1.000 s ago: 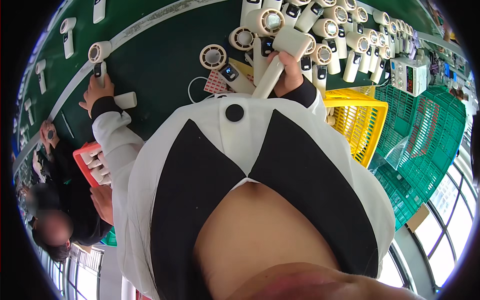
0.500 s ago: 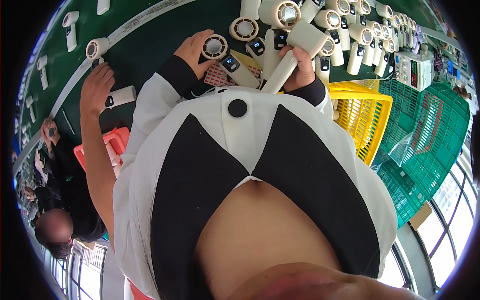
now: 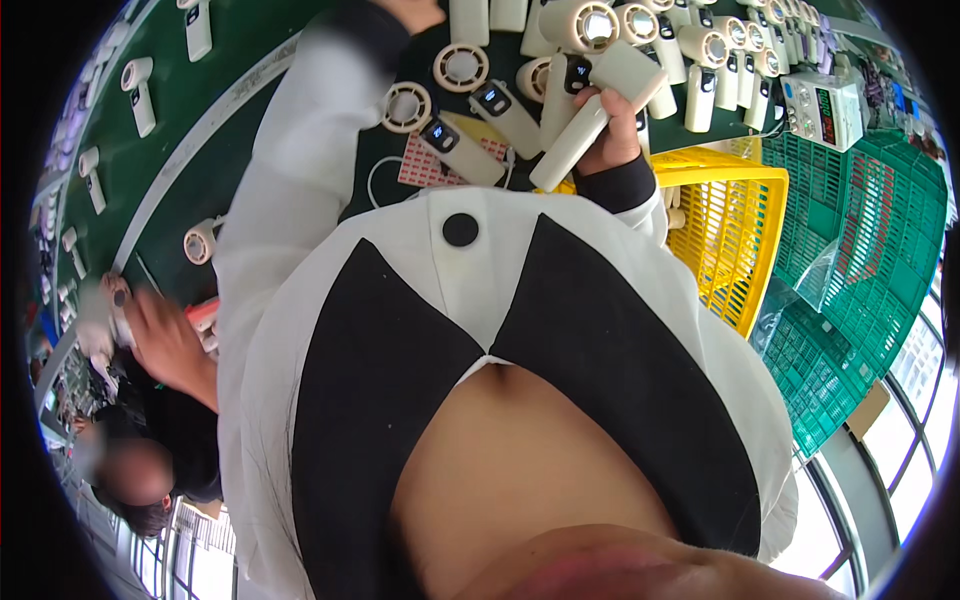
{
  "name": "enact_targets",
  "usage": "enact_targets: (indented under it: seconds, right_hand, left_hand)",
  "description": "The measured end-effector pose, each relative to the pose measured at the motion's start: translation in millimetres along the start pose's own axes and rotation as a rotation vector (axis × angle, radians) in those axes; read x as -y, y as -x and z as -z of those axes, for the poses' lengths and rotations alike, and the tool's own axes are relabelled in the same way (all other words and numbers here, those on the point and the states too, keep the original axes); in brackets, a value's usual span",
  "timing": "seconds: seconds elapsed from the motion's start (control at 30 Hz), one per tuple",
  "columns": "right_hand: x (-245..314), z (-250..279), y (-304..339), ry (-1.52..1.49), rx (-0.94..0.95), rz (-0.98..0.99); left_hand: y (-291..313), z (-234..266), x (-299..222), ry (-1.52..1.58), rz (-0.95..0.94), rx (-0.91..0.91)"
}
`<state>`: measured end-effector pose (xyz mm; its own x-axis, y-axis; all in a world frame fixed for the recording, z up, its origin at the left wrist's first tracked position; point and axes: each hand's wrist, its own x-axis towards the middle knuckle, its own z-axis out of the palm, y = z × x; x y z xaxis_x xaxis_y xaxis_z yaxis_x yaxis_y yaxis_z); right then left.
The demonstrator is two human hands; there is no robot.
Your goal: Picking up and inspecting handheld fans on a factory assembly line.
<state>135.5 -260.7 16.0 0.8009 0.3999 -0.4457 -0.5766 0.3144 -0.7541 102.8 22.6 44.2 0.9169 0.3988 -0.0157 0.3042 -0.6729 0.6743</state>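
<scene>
My right hand (image 3: 615, 135) is closed around a cream handheld fan (image 3: 572, 142), its blocky head tilted up and right. At the far top edge, my left hand (image 3: 415, 12) is blurred and partly cut off, so its fingers cannot be judged. Between my arms lies a handheld fan with a lit display (image 3: 465, 152), its round grille head (image 3: 407, 107) toward the left. Just beyond it rests a second lit fan (image 3: 507, 118) with its own round head (image 3: 461, 67). Under the nearer one is a red-and-white patterned sheet (image 3: 420, 165), with a white cable beside it.
Many upright handheld fans (image 3: 705, 75) crowd the far right, near a white meter box (image 3: 822, 110). A yellow basket (image 3: 775, 230) and green crates (image 3: 880, 250) stand at right. On the left, a co-worker's hand (image 3: 165, 340) is near a belt carrying spaced fans (image 3: 140, 95).
My left hand has left the round fan head and reached far forward to the top edge. My right hand still holds its fan. The co-worker's hand at left has drawn nearer.
</scene>
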Motion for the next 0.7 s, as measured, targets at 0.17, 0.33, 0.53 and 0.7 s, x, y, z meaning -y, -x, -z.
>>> enact_targets:
  seconds: [0.17,0.33,0.53,0.7]
  right_hand:
    - [6,3,2,-0.093,-0.006,-0.039]
    - [16,9,7,-0.040,-0.051,0.010]
    - [25,11,10,-0.009,-0.115,0.134]
    - [32,9,16,0.089,-0.154,0.057]
  left_hand:
    - [-57,-50,-63,-0.388,-0.047,0.095]
    - [-57,-84,-87,-0.444,-0.019,-0.101]
    - [-72,-91,-99,-0.310,0.236,0.212]
    - [-89,-105,-88,-0.427,0.581,-0.012]
